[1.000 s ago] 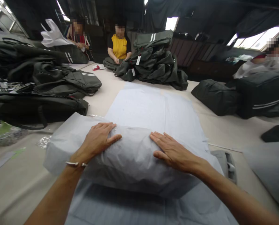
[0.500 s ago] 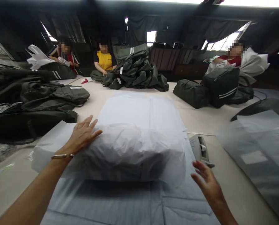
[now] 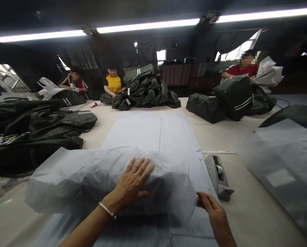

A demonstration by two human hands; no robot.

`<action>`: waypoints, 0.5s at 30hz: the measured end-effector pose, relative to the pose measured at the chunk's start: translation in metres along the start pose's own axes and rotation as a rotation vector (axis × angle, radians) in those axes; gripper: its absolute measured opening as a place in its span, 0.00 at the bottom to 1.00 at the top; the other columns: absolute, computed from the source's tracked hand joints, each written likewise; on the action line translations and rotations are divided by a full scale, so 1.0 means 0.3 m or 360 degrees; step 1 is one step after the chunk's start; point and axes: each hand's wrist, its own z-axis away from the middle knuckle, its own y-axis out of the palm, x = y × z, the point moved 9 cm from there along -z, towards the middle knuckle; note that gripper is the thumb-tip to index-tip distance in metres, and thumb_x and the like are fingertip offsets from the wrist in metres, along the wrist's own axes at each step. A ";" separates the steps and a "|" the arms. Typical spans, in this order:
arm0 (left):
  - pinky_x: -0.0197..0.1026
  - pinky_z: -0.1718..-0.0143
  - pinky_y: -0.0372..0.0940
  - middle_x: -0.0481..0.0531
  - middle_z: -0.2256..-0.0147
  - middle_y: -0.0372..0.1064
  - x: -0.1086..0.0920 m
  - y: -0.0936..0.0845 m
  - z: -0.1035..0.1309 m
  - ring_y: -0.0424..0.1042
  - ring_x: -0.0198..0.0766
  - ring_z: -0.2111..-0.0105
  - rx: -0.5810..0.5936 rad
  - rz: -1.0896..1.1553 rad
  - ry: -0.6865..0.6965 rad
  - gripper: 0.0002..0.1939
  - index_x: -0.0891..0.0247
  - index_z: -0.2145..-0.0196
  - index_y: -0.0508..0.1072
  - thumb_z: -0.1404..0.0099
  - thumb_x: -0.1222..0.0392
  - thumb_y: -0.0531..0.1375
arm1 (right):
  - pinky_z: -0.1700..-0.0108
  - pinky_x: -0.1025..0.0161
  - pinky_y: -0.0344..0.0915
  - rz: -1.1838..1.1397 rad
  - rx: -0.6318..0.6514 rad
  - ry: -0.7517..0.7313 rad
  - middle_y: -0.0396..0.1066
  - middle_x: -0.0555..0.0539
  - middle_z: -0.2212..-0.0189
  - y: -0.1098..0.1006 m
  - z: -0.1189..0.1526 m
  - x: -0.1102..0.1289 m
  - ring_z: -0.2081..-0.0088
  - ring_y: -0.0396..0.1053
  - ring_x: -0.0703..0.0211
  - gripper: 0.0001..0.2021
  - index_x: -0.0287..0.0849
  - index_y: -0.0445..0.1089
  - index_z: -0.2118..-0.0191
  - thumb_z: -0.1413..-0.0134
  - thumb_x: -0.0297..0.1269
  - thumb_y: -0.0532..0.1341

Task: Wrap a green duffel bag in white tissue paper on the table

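**While the left palm presses, the right hand takes the paper's edge**

Where the left hand [image 3: 133, 183] lay at the bundle's left end half a second ago, it now rests flat, fingers spread open, on the middle of the paper-wrapped bundle [image 3: 91, 178] on the tabletop [image 3: 246, 206]. The right hand [image 3: 215, 214], earlier hovering open, now pinches the wrapping's right edge. A tape dispenser [image 3: 217, 175] sits just beside it.

I am seeing no readable words, brands or numbers. White hang tags [image 3: 129, 91] are dangling from the pile of dark bags [image 3: 148, 89] across the worktop [image 3: 220, 133], but their print is too small to read.
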 end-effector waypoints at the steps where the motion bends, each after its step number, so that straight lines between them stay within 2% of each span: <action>1: 0.62 0.34 0.36 0.57 0.32 0.41 0.004 0.001 0.002 0.42 0.55 0.33 0.0005 0.0012 -0.0004 0.56 0.54 0.32 0.43 0.49 0.45 0.71 | 0.55 0.54 0.70 -0.0090 -0.0033 0.0017 0.76 0.43 0.66 -0.010 -0.018 0.021 0.62 0.74 0.48 0.31 0.41 0.71 0.57 0.55 0.64 0.61; 3: 0.62 0.34 0.35 0.56 0.32 0.41 0.007 0.002 0.004 0.42 0.54 0.33 0.0011 0.0026 -0.0022 0.57 0.53 0.32 0.42 0.50 0.45 0.72 | 0.53 0.53 0.70 -0.0233 -0.0015 0.0005 0.76 0.40 0.59 0.031 -0.052 0.096 0.56 0.74 0.46 0.36 0.41 0.67 0.49 0.58 0.64 0.63; 5: 0.62 0.34 0.34 0.56 0.32 0.41 0.005 0.002 0.005 0.42 0.54 0.33 0.0006 0.0030 -0.0040 0.58 0.52 0.32 0.41 0.50 0.46 0.72 | 0.53 0.54 0.71 -0.0295 0.0091 -0.0023 0.75 0.39 0.56 0.118 -0.081 0.194 0.53 0.73 0.45 0.39 0.41 0.63 0.46 0.61 0.62 0.66; 7: 0.62 0.34 0.34 0.56 0.32 0.41 -0.001 0.002 0.005 0.42 0.54 0.33 -0.0004 0.0036 -0.0042 0.58 0.52 0.32 0.41 0.50 0.46 0.72 | 0.55 0.54 0.71 -0.0252 0.0118 -0.0023 0.76 0.42 0.59 0.176 -0.105 0.278 0.56 0.73 0.46 0.38 0.41 0.64 0.46 0.61 0.60 0.67; 8: 0.62 0.34 0.34 0.56 0.32 0.42 -0.005 0.003 0.004 0.42 0.54 0.33 -0.0003 0.0048 -0.0032 0.58 0.52 0.32 0.41 0.50 0.46 0.72 | 0.56 0.55 0.71 -0.0208 0.0078 -0.0036 0.76 0.44 0.62 0.177 -0.116 0.309 0.58 0.74 0.47 0.37 0.41 0.65 0.47 0.60 0.60 0.67; 9: 0.62 0.34 0.35 0.56 0.32 0.42 -0.007 0.004 0.002 0.42 0.54 0.33 0.0006 0.0063 -0.0025 0.58 0.52 0.32 0.42 0.50 0.46 0.72 | 0.56 0.55 0.71 -0.0170 0.0002 -0.0062 0.76 0.46 0.66 0.157 -0.126 0.330 0.61 0.74 0.49 0.35 0.41 0.66 0.48 0.59 0.60 0.66; 11: 0.63 0.34 0.35 0.58 0.32 0.43 -0.005 0.008 -0.002 0.42 0.55 0.33 0.0036 0.0099 -0.0025 0.58 0.53 0.33 0.43 0.51 0.47 0.72 | 0.55 0.54 0.71 -0.0160 -0.0198 -0.0107 0.74 0.49 0.69 0.070 -0.131 0.332 0.64 0.73 0.52 0.34 0.42 0.67 0.49 0.58 0.61 0.65; 13: 0.64 0.35 0.36 0.59 0.33 0.43 0.003 0.004 0.000 0.43 0.56 0.34 0.0055 0.0133 -0.0048 0.57 0.54 0.33 0.45 0.51 0.47 0.73 | 0.53 0.50 0.71 -0.0246 -0.0372 -0.0100 0.74 0.48 0.67 -0.031 -0.112 0.276 0.64 0.74 0.51 0.37 0.42 0.66 0.47 0.60 0.62 0.65; 15: 0.63 0.35 0.37 0.61 0.33 0.45 0.003 -0.018 0.015 0.44 0.56 0.34 0.0016 0.0166 -0.0046 0.55 0.56 0.33 0.46 0.49 0.43 0.71 | 0.53 0.46 0.72 -0.0258 -0.0427 -0.0054 0.74 0.45 0.64 -0.084 -0.079 0.191 0.62 0.75 0.45 0.43 0.43 0.63 0.44 0.64 0.65 0.65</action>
